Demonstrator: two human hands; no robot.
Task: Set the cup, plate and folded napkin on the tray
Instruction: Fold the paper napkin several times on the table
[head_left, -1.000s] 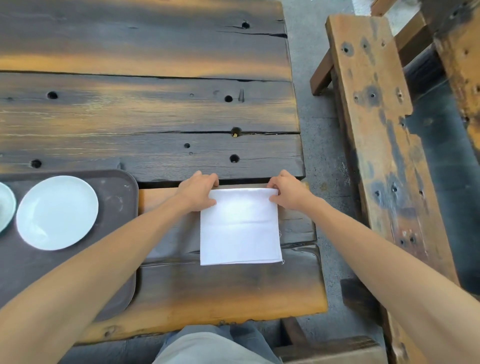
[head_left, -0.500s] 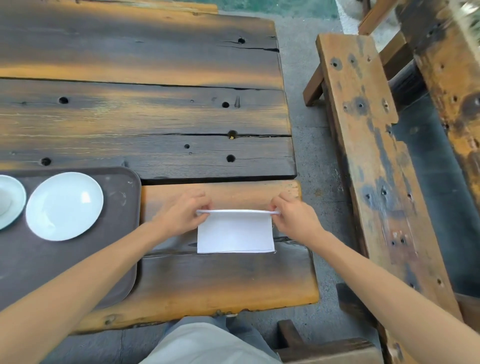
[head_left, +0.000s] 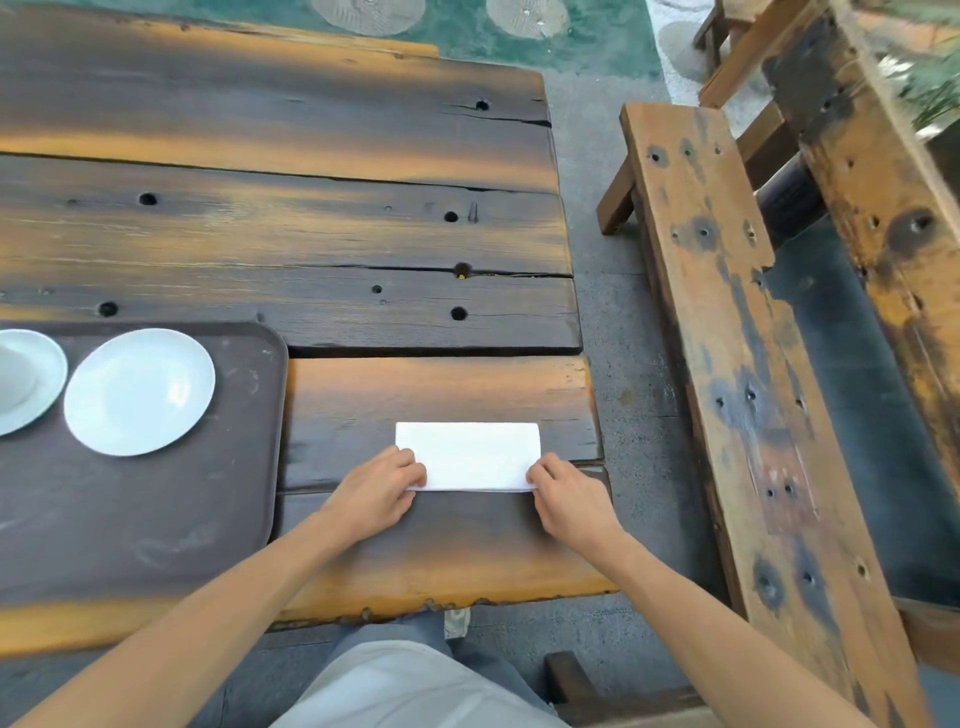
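A white napkin (head_left: 470, 452), folded in half into a flat rectangle, lies on the wooden table right of the tray. My left hand (head_left: 379, 491) pinches its near left corner and my right hand (head_left: 566, 496) pinches its near right corner. The dark brown tray (head_left: 156, 519) sits at the left with a white plate (head_left: 139, 391) on it. A second white dish (head_left: 26, 387) is cut off by the left edge; whether it is the cup I cannot tell.
The table (head_left: 322, 228) is made of dark, holed planks and ends just right of the napkin. A worn wooden bench (head_left: 737, 364) runs along the right across a gap of concrete floor. My lap shows below the table's near edge.
Both hands drew the napkin's far edge toward me and laid it on the near edge, folding the square in half. The view has tilted up slightly.
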